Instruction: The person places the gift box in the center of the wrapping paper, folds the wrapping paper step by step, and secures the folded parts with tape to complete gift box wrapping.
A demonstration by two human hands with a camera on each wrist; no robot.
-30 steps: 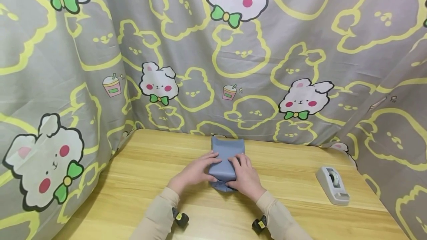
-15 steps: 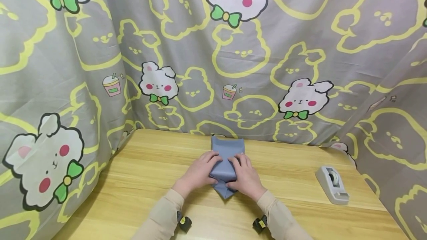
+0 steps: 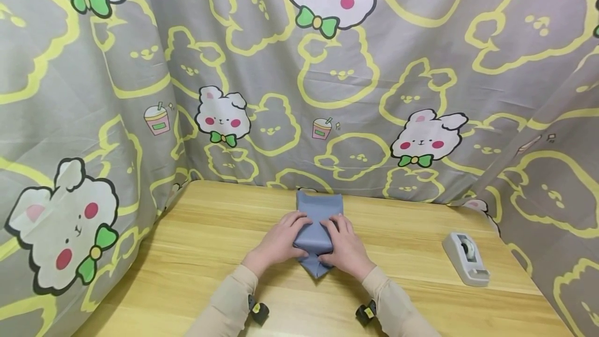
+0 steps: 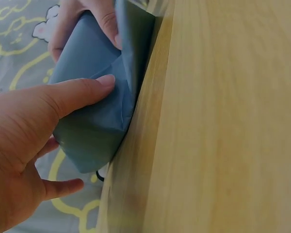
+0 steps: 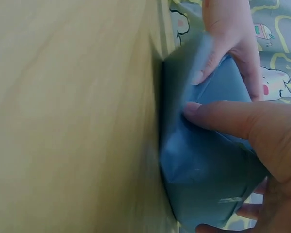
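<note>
A box-shaped parcel in blue-grey wrapping paper [image 3: 314,235] lies near the far middle of the table. My left hand [image 3: 281,241] holds its left side, fingers over the top edge and thumb against the near end. On the opposite side my right hand [image 3: 346,251] grips in the same way, its thumb pressing into the fold. A pointed paper flap [image 3: 316,268] sticks out from the near end towards me. In the left wrist view, the thumb [image 4: 89,92] lies on the folded end paper. A small shiny strip of tape [image 5: 230,199] shows on the parcel in the right wrist view.
To the right on the wooden table [image 3: 210,233] stands a pale grey tape dispenser [image 3: 468,260] with a roll in it. A grey curtain [image 3: 262,77] with rabbit prints hangs along the back and both sides of the table.
My left hand has shifted slightly right and inward over the parcel. The near end paper, rumpled earlier, now forms a pointed flap towards me. My right hand has stayed nearly still.
</note>
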